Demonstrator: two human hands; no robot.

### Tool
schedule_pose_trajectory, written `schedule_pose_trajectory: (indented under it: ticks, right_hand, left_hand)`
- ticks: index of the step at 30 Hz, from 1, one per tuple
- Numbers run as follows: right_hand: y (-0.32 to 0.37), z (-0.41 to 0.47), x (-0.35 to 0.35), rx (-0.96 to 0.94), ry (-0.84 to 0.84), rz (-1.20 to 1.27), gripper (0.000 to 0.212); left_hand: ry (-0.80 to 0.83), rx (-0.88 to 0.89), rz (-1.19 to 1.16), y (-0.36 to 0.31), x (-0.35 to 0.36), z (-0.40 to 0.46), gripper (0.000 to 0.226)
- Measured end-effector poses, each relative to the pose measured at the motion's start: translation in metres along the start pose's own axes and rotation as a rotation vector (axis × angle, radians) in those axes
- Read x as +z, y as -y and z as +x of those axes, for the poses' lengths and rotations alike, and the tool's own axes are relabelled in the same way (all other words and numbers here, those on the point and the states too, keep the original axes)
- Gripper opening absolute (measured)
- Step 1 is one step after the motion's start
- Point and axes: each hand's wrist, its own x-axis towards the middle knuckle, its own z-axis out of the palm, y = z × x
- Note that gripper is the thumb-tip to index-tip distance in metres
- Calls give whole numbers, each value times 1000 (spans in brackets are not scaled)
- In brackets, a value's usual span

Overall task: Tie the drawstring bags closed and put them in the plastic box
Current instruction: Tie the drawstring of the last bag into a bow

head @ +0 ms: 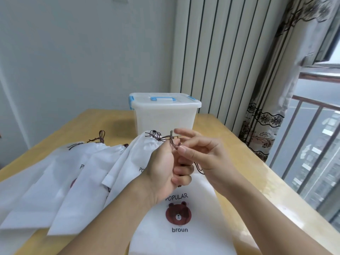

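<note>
Knotting remained unfinished: both the left hand (163,162) and right hand (202,153) pinched the brown cord (166,138) of the bear bag (176,218), while the plastic box (163,115) stayed lidded.

Both hands met above the near bag (181,234), a white one printed with POPULAR, a brown bear face and "broun". The left hand (162,171) curled round the brown cord (166,138), while the right hand (198,155) pinched it between thumb and forefinger, other fingers spread. Three more white bags (77,173) lay fanned out to the left on the wooden table (239,162), cords at their far ends. Beyond them stood the plastic box (163,116), its lid with blue clasps and handle on. A curtain (272,100) hung by the window at right.
</note>
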Motion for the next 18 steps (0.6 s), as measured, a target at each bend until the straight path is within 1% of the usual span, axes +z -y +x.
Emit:
schedule_pose_trajectory:
  ticks: [3,6,7,8,9,11,12,15,18]
  right_hand:
    - [0,0,0,143,27,31,7]
    - [1,0,-1,223,-12,20,14]
    - [0,0,0,237,-35,33,18]
    - [0,0,1,245,-62,51,21]
    - [0,0,2,253,-92,75,24]
    - [-1,0,3,279,-140,127,28]
    - [0,0,3,299,-152,156,30]
    - [1,2,2,328,-151,266,37]
    - [0,5,-3,258,-223,309,35]
  left_hand:
    - [38,4,-25,1,-5,0,63]
    - [79,-20,-38,0,-9,1,104]
    - [95,-15,0,0,-9,1,111]
    - [102,-4,54,0,-7,1,111]
    - [92,9,105,1,-6,1,102]
    - [22,19,136,3,-5,2,76]
    - [-11,13,111,4,-4,3,65]
    - [-23,-31,-66,4,-4,6,58]
    - [-29,-49,-174,-2,-9,7,44]
